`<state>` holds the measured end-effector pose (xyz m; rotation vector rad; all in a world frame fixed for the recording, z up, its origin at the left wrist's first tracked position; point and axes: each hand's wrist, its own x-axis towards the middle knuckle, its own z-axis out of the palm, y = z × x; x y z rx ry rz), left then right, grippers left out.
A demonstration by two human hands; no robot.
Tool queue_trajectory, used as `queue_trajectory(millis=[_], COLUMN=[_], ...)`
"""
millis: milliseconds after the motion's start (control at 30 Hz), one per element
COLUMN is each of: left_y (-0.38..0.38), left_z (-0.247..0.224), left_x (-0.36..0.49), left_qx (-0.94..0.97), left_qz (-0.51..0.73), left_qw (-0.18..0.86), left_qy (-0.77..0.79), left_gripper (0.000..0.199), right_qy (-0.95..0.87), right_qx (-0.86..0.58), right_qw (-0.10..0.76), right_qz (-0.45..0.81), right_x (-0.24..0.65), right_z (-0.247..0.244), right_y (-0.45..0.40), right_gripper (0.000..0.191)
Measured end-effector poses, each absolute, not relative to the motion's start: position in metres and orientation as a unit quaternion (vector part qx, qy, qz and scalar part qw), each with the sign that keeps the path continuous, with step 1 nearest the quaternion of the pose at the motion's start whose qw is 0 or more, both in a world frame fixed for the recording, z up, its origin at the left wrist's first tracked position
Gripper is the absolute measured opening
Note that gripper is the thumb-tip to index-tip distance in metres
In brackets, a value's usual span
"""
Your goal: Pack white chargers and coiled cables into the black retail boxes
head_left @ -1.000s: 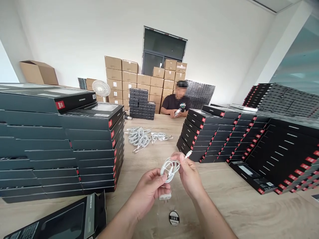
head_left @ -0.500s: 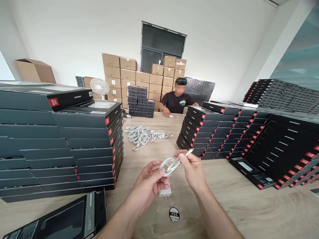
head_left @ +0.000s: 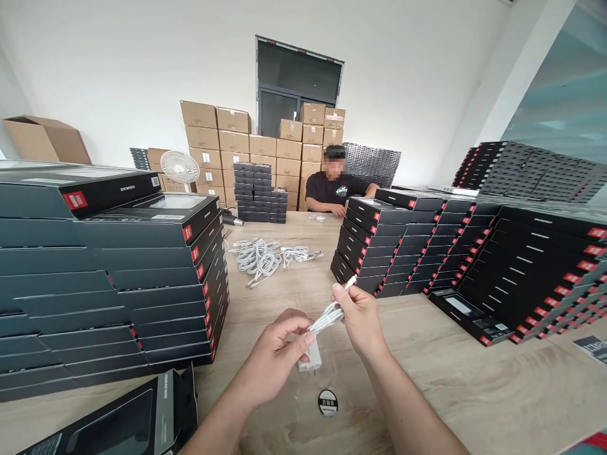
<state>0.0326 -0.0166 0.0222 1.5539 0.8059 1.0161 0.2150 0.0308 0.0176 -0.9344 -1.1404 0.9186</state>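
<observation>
White cable (head_left: 327, 318) spans the two close-set hands above the wooden counter (head_left: 441, 366): the left hand (head_left: 277, 357) pinches its gathered loops, while the right hand (head_left: 360, 319) grips near the plug, keeping them bunched. A white charger (head_left: 310, 357), seemingly joined to it, shows just below, between black box stacks (head_left: 370, 253).

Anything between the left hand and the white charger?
Nothing visible. The left hand sits right beside the white charger, with no object between them. The white cable lies just above the charger, held in the right hand, and does not block the way.
</observation>
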Motion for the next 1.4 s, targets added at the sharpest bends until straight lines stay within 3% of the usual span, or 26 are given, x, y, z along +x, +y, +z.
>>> queue_trajectory(millis=[133,500,633,1033,1133,1233,1333,1400], left_y=[-0.019,-0.017,-0.018,-0.03,-0.028,-0.024,-0.018,-0.015], left_z=[0.027,0.024,0.024,0.031,0.028,0.023,0.017,0.015], left_x=[0.03,0.032,0.032,0.034,0.034,0.036,0.039,0.039], left_qx=[0.707,0.623,0.594,0.605,0.647,0.709,0.727,0.724], left_qz=[0.406,0.443,0.419,0.308,0.312,0.358,0.421,0.442], left_qw=[0.48,0.583,0.646,0.681,0.629,0.481,0.339,0.284], left_qy=[0.324,0.273,0.233,0.272,0.298,0.371,0.424,0.448], left_gripper=[0.031,0.025,0.03,0.04,0.032,0.017,0.017,0.017], right_qy=[-0.508,-0.396,-0.427,-0.584,-0.604,-0.606,-0.592,-0.598], right_qx=[-0.411,-0.339,-0.349,-0.424,-0.408,-0.398,-0.401,-0.388], right_qw=[0.633,0.621,0.622,0.594,0.59,0.579,0.543,0.499], right_qz=[0.415,0.585,0.556,0.356,0.346,0.372,0.44,0.492], right_x=[0.214,0.196,0.196,0.202,0.202,0.203,0.208,0.211], right_z=[0.014,0.021,0.019,0.024,0.024,0.021,0.019,0.018], right_y=[0.031,0.028,0.027,0.019,0.019,0.024,0.027,0.026], right_gripper=[0.046,0.053,0.053,0.05,0.049,0.046,0.032,0.035])
